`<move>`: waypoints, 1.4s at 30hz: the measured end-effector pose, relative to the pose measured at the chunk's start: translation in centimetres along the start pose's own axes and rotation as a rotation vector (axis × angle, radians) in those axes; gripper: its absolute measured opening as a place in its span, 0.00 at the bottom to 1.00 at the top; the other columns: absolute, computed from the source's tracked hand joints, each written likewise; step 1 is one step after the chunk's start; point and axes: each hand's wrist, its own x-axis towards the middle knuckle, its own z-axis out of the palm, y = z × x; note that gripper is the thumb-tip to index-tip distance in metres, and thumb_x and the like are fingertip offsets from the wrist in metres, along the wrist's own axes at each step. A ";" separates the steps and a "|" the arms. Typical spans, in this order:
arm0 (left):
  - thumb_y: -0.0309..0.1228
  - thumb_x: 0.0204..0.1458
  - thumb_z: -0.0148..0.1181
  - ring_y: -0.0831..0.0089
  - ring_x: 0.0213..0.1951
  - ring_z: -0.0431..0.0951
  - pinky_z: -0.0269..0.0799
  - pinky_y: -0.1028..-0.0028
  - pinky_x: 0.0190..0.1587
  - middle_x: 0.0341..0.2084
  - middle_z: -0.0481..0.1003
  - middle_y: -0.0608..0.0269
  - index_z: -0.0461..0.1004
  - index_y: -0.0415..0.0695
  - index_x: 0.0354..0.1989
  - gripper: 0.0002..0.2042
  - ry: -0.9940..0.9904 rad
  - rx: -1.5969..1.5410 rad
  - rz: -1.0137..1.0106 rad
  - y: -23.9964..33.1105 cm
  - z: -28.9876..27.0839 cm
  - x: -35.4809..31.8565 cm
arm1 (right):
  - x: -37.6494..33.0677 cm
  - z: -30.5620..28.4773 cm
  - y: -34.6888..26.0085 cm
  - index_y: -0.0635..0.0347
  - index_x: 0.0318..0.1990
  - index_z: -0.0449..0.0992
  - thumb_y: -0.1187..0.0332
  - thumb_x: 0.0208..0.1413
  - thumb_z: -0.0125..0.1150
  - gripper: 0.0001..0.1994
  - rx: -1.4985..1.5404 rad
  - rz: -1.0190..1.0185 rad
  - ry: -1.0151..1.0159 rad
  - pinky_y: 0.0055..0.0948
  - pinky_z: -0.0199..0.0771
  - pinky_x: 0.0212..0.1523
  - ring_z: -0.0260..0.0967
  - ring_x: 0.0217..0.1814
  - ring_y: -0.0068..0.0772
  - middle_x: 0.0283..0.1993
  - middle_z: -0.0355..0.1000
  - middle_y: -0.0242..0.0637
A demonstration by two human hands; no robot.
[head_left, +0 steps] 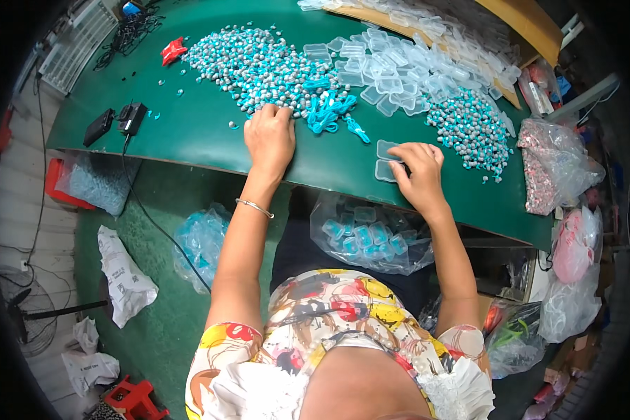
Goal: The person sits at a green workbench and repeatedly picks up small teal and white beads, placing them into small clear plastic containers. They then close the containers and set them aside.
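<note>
As the Work Stands: Station Status

While your left hand [270,138] rests at the near edge of the large pile of grey-and-blue pieces [252,63], its fingertips point down; whether they grip anything cannot be told. Your right hand [414,166] keeps thumb and forefinger apart at the right side of the open clear case [387,170], which lies near the front edge of the green surface [189,143].

Progress: cases with blue contents [362,236], apparently finished, lie in a clear bag [411,262] below that edge. The open case appears unfilled. Judging by the heaped clear cases [392,70] and loose pieces, much is left.

Surroundings: blue cord bundles [325,112] lie between the large pile and the open case, the likeliest obstruction. A smaller pile of pieces [469,133] sits at right, near a bag of pink pieces [537,168]. A corded black device [131,117] lies left, well apart from both hands.
</note>
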 end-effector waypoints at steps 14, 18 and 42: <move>0.22 0.47 0.64 0.55 0.38 0.77 0.72 0.60 0.40 0.33 0.77 0.57 0.76 0.42 0.32 0.05 -0.153 -0.358 0.072 2.0 -0.7 -2.2 | -3.3 -3.5 7.1 0.52 0.38 0.80 0.67 0.51 0.66 0.07 -0.037 0.347 0.056 0.40 0.63 0.44 0.73 0.39 0.35 0.32 0.75 0.29; 0.21 0.47 0.64 0.54 0.39 0.77 0.72 0.60 0.41 0.33 0.77 0.55 0.76 0.41 0.34 0.07 -0.161 -0.422 -0.032 2.2 -0.7 -2.2 | -2.3 -2.3 6.7 0.52 0.42 0.79 0.66 0.51 0.67 0.11 -0.179 0.293 0.070 0.41 0.63 0.43 0.72 0.39 0.38 0.32 0.74 0.31; 0.19 0.44 0.64 0.55 0.38 0.76 0.72 0.62 0.41 0.32 0.77 0.56 0.77 0.41 0.34 0.08 -0.311 -0.801 0.186 12.0 0.3 -3.3 | -0.2 -2.8 0.0 0.66 0.35 0.76 0.83 0.46 0.58 0.08 0.286 0.023 -0.202 0.37 0.75 0.38 0.73 0.37 0.44 0.36 0.72 0.43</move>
